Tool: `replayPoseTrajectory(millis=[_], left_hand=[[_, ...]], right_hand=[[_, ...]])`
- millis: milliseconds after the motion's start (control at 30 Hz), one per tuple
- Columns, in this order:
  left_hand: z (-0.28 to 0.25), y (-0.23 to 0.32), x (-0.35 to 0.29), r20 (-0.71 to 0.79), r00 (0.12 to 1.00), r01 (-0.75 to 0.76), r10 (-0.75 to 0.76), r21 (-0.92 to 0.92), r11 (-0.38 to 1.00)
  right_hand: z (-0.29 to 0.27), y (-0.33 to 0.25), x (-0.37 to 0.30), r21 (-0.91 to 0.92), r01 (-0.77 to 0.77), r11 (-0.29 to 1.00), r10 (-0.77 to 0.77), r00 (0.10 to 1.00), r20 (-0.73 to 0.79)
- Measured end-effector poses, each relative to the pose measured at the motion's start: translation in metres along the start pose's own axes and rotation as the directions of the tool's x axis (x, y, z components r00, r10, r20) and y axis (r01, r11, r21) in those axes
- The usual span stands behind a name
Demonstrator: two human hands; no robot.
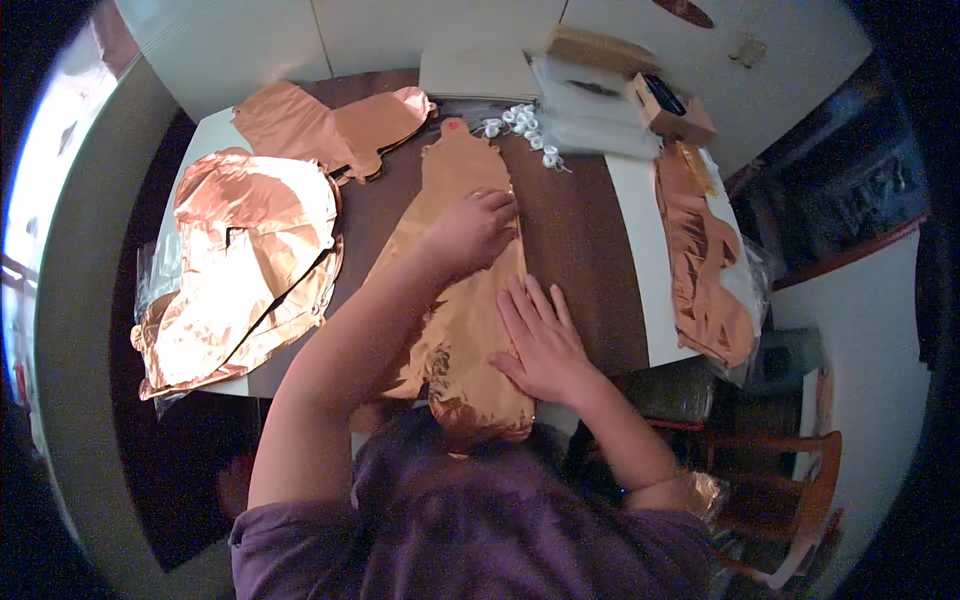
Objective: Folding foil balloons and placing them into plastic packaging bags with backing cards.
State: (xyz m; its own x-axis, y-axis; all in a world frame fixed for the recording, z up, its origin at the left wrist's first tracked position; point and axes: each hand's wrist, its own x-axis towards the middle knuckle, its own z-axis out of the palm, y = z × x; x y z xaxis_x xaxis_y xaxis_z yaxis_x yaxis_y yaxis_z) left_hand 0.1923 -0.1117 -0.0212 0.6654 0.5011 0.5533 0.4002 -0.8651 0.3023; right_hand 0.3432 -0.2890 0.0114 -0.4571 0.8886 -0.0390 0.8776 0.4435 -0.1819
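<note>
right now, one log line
left hand: curled on copper foil balloon | right hand: spread at its right edge | white rolls: beyond hands

Middle foil (474, 315): looked metallic, satiny above, crinkled and shinier below.
Left foil (262, 245): looked metallic, highly glossy, creased.
Right foil (706, 270): looked metallic, wrinkled, partly shiny.
Sheets (595, 122): looked like translucent plastic film.
Box (688, 126): looked like matt cardboard.
Desk (585, 240): had a smooth, matt top.
Chair (822, 490): looked like smooth wood.
Shirt (450, 525): was matt cloth.
</note>
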Motion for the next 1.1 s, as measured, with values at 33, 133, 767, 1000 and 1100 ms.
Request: replayPoseTrajectory(millis=[33, 133, 767, 1000, 1100], left_hand=[[0.002, -0.004, 0.001, 0.0, 1.0, 0.01, -0.01, 0.005, 1.0], [0.008, -0.015, 0.007, 0.126, 0.991, -0.052, 0.038, 0.108, 0.993], [-0.099, 0.191, -0.241, 0.178, -0.287, 0.446, -0.941, -0.845, -0.296], [-0.09, 0.171, -0.233, 0.28, 0.067, 0.43, -0.958, -0.874, -0.225], [-0.112, 0.168, -0.235, 0.391, 0.228, 0.739, -0.892, -0.665, -0.103]], right_hand=[[-0.001, -0.002, -0.002, -0.021, -0.006, 1.0, 0.006, 1.0, -0.002], [-0.004, -0.005, 0.0, -0.01, -0.002, 1.0, 0.002, 1.0, 0.007], [-0.034, 0.014, 0.028, 0.028, 0.095, 0.995, -0.095, 0.995, 0.004], [-0.031, 0.026, 0.042, 0.081, 0.07, 0.994, -0.077, 0.992, 0.097], [-0.025, 0.029, 0.039, 0.093, 0.124, 0.988, -0.126, 0.992, 0.014]])
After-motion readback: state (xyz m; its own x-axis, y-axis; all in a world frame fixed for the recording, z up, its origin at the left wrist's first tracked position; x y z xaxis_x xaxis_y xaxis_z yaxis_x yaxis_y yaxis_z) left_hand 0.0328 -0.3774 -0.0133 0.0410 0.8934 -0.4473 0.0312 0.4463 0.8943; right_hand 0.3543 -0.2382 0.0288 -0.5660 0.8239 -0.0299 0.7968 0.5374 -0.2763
